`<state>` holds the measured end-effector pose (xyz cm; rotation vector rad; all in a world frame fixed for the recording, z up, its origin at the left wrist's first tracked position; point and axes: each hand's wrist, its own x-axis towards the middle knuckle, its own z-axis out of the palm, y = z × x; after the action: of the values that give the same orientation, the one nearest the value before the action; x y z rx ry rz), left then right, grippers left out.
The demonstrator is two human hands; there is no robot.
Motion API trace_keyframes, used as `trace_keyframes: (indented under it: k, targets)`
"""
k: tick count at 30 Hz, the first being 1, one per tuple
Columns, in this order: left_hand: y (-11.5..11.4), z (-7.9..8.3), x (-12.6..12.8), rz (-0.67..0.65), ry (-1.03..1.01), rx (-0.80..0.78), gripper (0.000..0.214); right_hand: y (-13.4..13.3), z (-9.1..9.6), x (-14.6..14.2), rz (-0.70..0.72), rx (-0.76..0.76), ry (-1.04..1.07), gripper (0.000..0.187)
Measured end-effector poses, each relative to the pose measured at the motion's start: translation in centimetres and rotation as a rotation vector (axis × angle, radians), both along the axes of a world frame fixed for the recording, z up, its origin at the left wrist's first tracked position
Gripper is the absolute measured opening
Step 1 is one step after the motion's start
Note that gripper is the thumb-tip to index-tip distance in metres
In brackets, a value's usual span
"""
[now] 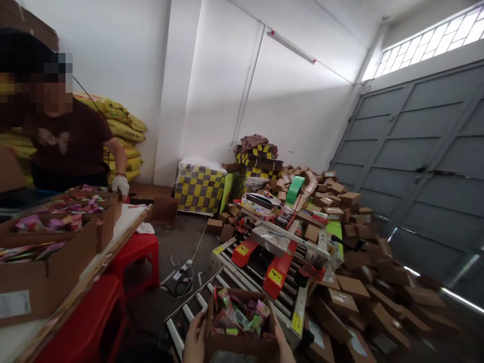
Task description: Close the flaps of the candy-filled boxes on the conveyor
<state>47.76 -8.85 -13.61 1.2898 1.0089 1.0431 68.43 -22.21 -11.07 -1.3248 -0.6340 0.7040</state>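
At eight o'clock, open cartons [70, 267] of bright packets stand in a row along a table [130, 216], probably lined up for easy reach; at nine, a co-worker's white-gloved hand [121, 186] is at the far carton's edge. At six o'clock, your left hand [194, 339] grips one side of an open cardboard box [238, 345] and your right hand [283, 348] holds the other, likely to keep the loose, colourful packets [242, 313] from spilling. Whether it rests on the roller conveyor [191, 313] cannot be told; at five, red guards [284, 261] stand above the rollers. At four, a heap of brown parcels [351, 287] lies in no order. As for writing, the nearest table carton's white label [15, 304] and the parcels' labels are illegible; the guards wear yellow stickers [275, 276] with black marks.
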Motion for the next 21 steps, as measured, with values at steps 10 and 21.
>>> trace_keyframes:
  k: [10,21]
  targets:
    - [1.1,7.9,0.0,-0.581,0.558,0.405,0.031,0.5,7.1,-0.7,0.431,-0.496,-0.868,0.042]
    - [2.7,4.2,0.1,-0.613,0.118,0.147,0.041,5.4,2.1,-0.3,-0.027,-0.549,-1.24,0.025]
